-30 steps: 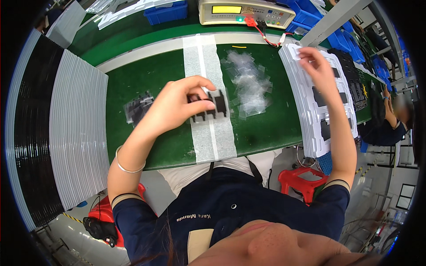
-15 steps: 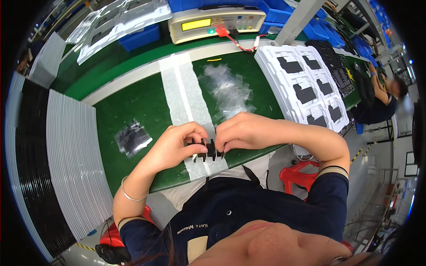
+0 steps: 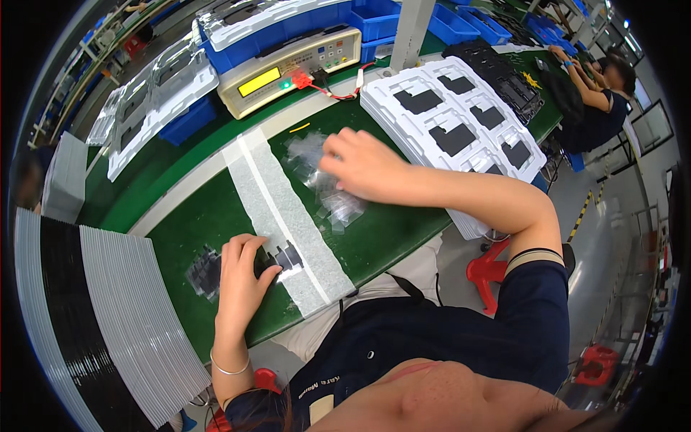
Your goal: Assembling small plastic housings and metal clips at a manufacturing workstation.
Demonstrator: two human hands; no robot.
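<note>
On the green table, my left hand (image 3: 241, 270) grips the left side of a small black notched piece (image 3: 290, 255) between thumb and fingers. The piece lies over a pale textured strip (image 3: 317, 265) that crosses the tabletop. My right hand (image 3: 366, 165) is above a loose pile of clear film pieces (image 3: 342, 209), its fingers bent down and blurred. Whether those fingertips hold a film is not visible. Left of my left hand lies a heap of dark shiny pieces (image 3: 204, 272), partly hidden by that hand.
A meter (image 3: 288, 70) with a lit yellow display stands at the back, its red lead (image 3: 335, 93) running right. A white tray (image 3: 385, 93) holding black parts is right of the films. Stacked grey sheets (image 3: 137, 302) rise at the left. A person (image 3: 601, 93) works far right.
My right hand has left the black piece and moved up and away to the film pile. My left hand keeps the piece, now farther left. The whole view has turned.
</note>
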